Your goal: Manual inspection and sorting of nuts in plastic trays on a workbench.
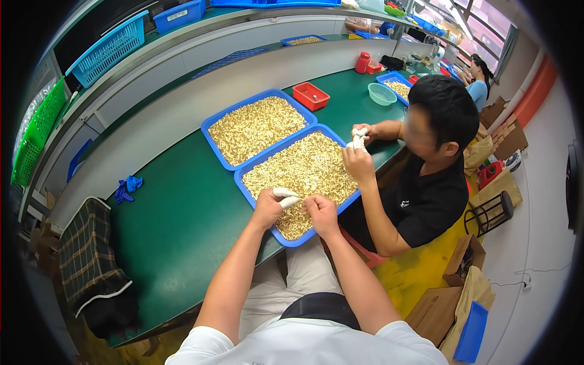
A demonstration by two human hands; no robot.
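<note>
My left hand [268, 207], with white covers on its thumb and a finger, is closed in a pinch above the near part of a blue tray [246, 193]. Small gold-coloured metal pieces [298, 164] fill that tray. Close beside it, my right hand [322, 214] is bare and also pinched, its fingertips meeting those of the left. Whatever sits between the fingertips is too small to make out. A second blue tray [210, 141] of similar gold pieces adjoins the first on its far side.
To my right a co-worker [420, 188] in black raises both hands over the near tray's right edge. Beyond the trays stands a red bin [311, 96]. Blue gloves [127, 188] and a plaid cloth [91, 255] lie left on the green table [170, 243].
</note>
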